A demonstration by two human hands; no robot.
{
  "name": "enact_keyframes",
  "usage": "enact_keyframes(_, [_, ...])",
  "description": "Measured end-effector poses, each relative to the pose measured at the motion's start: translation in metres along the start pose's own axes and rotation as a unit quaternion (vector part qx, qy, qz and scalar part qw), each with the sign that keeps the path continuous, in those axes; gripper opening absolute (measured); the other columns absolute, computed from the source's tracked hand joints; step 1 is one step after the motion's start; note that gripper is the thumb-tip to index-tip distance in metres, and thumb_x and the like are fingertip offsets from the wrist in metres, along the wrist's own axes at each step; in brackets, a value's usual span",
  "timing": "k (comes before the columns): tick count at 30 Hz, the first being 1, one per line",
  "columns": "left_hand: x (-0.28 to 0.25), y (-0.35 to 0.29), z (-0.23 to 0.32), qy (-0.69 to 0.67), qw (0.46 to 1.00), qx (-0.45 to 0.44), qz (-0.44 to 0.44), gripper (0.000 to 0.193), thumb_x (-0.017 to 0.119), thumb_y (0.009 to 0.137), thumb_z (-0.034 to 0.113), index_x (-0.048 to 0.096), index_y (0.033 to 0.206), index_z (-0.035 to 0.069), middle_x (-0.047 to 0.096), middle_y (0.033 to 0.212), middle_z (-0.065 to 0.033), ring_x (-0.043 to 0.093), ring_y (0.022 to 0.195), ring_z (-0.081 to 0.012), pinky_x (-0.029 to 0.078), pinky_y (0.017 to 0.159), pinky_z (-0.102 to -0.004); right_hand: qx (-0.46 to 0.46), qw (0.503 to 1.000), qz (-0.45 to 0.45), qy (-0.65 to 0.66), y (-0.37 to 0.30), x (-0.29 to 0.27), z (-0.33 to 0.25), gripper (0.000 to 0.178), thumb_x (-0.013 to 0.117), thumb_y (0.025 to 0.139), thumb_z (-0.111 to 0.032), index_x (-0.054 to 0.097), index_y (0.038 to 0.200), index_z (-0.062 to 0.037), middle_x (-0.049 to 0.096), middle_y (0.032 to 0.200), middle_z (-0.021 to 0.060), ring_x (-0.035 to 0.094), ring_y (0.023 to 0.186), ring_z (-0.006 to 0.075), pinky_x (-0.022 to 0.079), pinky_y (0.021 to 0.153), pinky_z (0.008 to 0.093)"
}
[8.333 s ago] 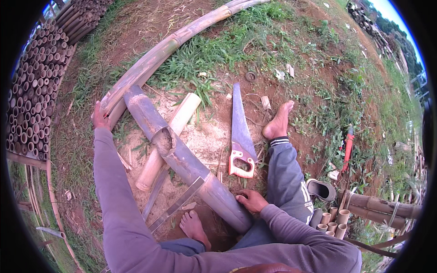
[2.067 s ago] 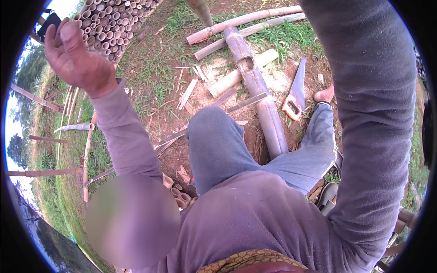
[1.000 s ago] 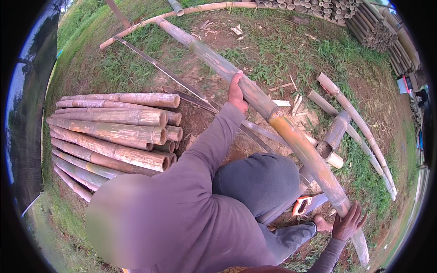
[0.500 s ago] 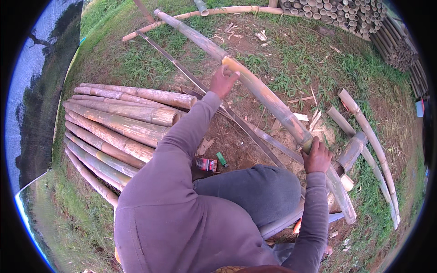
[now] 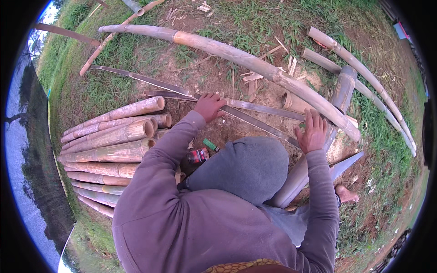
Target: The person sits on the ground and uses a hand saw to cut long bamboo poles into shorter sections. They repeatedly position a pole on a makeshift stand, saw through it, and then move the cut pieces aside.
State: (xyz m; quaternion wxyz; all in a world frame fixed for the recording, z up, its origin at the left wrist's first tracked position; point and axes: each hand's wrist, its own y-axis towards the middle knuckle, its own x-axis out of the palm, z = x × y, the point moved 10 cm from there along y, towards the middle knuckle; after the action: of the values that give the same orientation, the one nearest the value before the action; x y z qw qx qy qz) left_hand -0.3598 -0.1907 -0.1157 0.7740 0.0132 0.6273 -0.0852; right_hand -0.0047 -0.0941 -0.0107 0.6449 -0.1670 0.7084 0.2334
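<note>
A long bamboo pole (image 5: 227, 52) lies across in front of me, its right end resting over a short thick bamboo piece (image 5: 343, 88). My left hand (image 5: 210, 108) has its fingers curled over a long flat bamboo strip (image 5: 255, 122) beneath the pole. A second split strip (image 5: 268, 110) runs close beside it, towards my right hand. My right hand (image 5: 312, 131) is just on the near side of the pole's right part, fingers spread, gripping nothing. Its palm side is hidden.
Bamboo poles (image 5: 109, 152) are piled at my left. Two thinner poles (image 5: 364, 70) lie at the right. A saw blade (image 5: 345, 166) is near my foot (image 5: 347, 194). A green lighter-like object (image 5: 210, 144) and a red-and-black packet (image 5: 198, 155) lie by my knee.
My left hand has come off the long pole and down onto the flat strip. My right hand has let go of the pole and opened. The view has shifted, and the pole lies farther away.
</note>
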Motion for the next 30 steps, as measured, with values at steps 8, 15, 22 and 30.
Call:
enact_keyframes(8, [-0.052, 0.005, 0.094, -0.034, 0.98, 0.164, 0.103, 0.038, 0.082, 0.079, 0.048, 0.07, 0.1, 0.018, 0.063, 0.099, -0.0039, 0.064, 0.104, -0.0256, 0.049, 0.091, -0.0442, -0.01, 0.996, -0.036, 0.079, -0.123, -0.006, 0.018, 0.061, 0.077, 0.087, -0.043, 0.06, 0.135, -0.008, 0.065, 0.121, 0.0134, 0.062, 0.111, 0.0358, 0.043, 0.104, 0.0526])
enact_keyframes(15, [-0.125, 0.023, 0.141, -0.022, 0.959, 0.142, 0.243, 0.027, 0.083, 0.073, 0.032, 0.068, 0.09, 0.018, 0.061, 0.089, -0.0011, 0.067, 0.089, -0.0232, 0.051, 0.078, -0.0399, 0.05, 0.992, -0.1, 0.063, -0.169, -0.033, 0.084, 0.048, 0.072, 0.09, -0.023, 0.062, 0.136, -0.0101, 0.069, 0.109, 0.0144, 0.065, 0.105, 0.0384, 0.048, 0.098, 0.0528])
enact_keyframes(22, [-0.17, 0.039, 0.091, 0.006, 0.939, 0.099, 0.329, 0.022, 0.083, 0.07, 0.023, 0.071, 0.089, 0.018, 0.064, 0.088, -0.0006, 0.068, 0.087, -0.0252, 0.051, 0.08, -0.0409, 0.068, 0.985, -0.042, 0.151, -0.157, -0.043, 0.084, 0.05, 0.067, 0.096, -0.026, 0.058, 0.143, -0.0107, 0.067, 0.106, 0.0157, 0.065, 0.095, 0.0413, 0.051, 0.084, 0.054])
enact_keyframes(30, [-0.171, 0.037, 0.013, 0.045, 0.941, 0.045, 0.331, 0.024, 0.085, 0.071, 0.023, 0.076, 0.093, 0.02, 0.067, 0.093, 0.0008, 0.068, 0.098, -0.0223, 0.047, 0.101, -0.0432, 0.068, 0.987, -0.052, 0.135, -0.115, -0.025, 0.053, 0.057, 0.059, 0.104, -0.05, 0.058, 0.148, -0.0126, 0.065, 0.099, 0.0176, 0.066, 0.086, 0.0411, 0.052, 0.079, 0.0523])
